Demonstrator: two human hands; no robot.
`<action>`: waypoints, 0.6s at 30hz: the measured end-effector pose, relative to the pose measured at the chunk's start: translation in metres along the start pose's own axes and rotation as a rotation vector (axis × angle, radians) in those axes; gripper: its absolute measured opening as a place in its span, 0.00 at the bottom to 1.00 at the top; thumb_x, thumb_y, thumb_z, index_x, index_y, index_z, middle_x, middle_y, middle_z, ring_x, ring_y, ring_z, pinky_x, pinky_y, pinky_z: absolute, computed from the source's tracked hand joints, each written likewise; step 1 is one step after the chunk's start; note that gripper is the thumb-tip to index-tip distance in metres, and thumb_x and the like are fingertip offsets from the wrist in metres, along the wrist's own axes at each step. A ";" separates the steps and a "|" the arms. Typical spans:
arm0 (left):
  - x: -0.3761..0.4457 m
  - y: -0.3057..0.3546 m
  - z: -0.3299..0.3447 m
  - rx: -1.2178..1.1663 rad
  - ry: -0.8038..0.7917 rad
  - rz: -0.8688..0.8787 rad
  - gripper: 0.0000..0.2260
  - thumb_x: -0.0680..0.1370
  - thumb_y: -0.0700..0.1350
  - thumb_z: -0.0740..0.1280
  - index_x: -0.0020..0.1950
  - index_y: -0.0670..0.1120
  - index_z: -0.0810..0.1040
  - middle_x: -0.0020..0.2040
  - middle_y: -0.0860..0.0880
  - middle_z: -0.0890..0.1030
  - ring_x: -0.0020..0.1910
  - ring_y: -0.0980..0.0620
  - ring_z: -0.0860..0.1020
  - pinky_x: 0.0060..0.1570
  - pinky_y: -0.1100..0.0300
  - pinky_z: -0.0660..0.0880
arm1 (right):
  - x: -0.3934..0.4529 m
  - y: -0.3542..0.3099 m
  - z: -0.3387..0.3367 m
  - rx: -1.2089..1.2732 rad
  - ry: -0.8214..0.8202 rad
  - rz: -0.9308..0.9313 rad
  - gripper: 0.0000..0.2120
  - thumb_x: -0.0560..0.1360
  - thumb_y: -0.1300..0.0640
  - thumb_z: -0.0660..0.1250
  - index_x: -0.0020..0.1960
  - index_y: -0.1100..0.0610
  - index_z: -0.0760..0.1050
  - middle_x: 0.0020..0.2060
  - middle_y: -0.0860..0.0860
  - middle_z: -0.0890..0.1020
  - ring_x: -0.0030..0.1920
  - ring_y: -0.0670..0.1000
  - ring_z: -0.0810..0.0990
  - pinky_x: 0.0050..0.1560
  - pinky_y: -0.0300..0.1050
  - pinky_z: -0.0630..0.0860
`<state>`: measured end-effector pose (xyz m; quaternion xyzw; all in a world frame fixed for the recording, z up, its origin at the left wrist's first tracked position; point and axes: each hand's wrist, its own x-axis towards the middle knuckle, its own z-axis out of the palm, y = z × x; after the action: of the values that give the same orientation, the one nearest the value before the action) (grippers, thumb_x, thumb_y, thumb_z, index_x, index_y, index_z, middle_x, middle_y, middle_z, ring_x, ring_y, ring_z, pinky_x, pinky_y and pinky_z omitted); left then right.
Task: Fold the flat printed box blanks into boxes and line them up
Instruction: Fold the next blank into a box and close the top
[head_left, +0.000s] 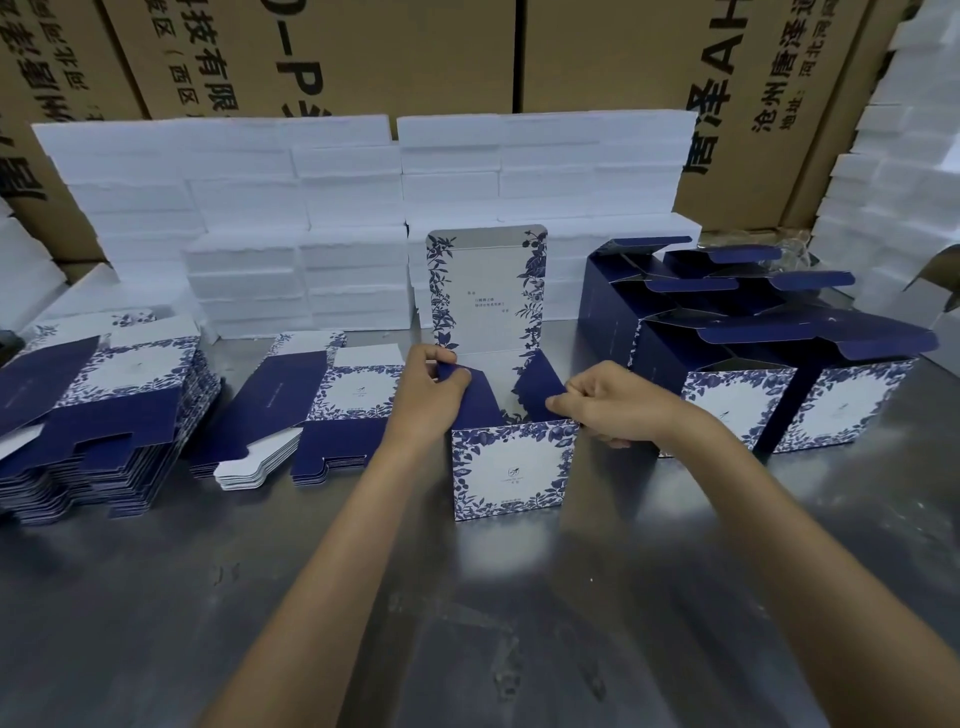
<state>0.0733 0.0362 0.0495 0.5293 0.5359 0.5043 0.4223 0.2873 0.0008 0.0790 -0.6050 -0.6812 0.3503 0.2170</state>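
You have the half-formed blue-and-white floral printed cardboard box (514, 467) standing upright on the grey metal worktop (467, 623), and everything else sits around it. Its tall lid panel (485, 286) rises from the back wall of the box, unfolded.

Your left hand (428, 389) pinches the navy side flap (457, 382) on the left of the box, fingers curled over its top edge. Your right hand (608, 400) pinches the matching navy flap (537, 384) on the right, thumb and fingertips closed on its outer corner. Both flaps lean inward over the open box.

The likely trouble is uneven folding: if you press one flap down ahead of the other, the thin card can buckle off its scored line and leave a visible crease in the print. Since neither hand steadies the walls, a hard inward push could also skew the box out of square or slide it on the smooth metal.

To the left of the box lie two stacks of flat printed blanks (104, 415); a sweeping elbow could fan them out. To the right of the box, the finished boxes with open navy lids (753, 374) stand close together, so a careless set-down could knock the row crooked. Behind the box, white foam blocks (260, 208) are piled against brown cartons (363, 52).
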 end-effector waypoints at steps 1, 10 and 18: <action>0.001 0.000 0.000 0.016 -0.005 0.011 0.07 0.80 0.41 0.67 0.53 0.50 0.72 0.54 0.49 0.76 0.46 0.51 0.77 0.44 0.61 0.74 | 0.002 -0.002 -0.002 0.000 -0.012 0.012 0.23 0.82 0.49 0.65 0.33 0.54 0.62 0.21 0.48 0.65 0.22 0.49 0.62 0.27 0.41 0.63; 0.003 -0.002 -0.003 0.092 -0.038 0.046 0.07 0.80 0.40 0.68 0.54 0.49 0.72 0.50 0.56 0.73 0.45 0.59 0.73 0.43 0.64 0.70 | 0.025 -0.009 -0.011 0.027 -0.032 0.059 0.25 0.83 0.49 0.63 0.30 0.53 0.60 0.20 0.48 0.64 0.23 0.50 0.60 0.24 0.38 0.62; 0.000 -0.001 -0.003 0.027 -0.080 -0.005 0.11 0.79 0.40 0.69 0.53 0.51 0.67 0.51 0.51 0.75 0.46 0.50 0.76 0.47 0.56 0.76 | 0.032 -0.003 -0.010 0.131 0.044 0.035 0.22 0.83 0.55 0.63 0.32 0.54 0.60 0.21 0.48 0.64 0.23 0.49 0.60 0.24 0.36 0.60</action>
<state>0.0701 0.0364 0.0493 0.5535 0.5265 0.4745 0.4374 0.2867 0.0343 0.0835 -0.6090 -0.6412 0.3845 0.2647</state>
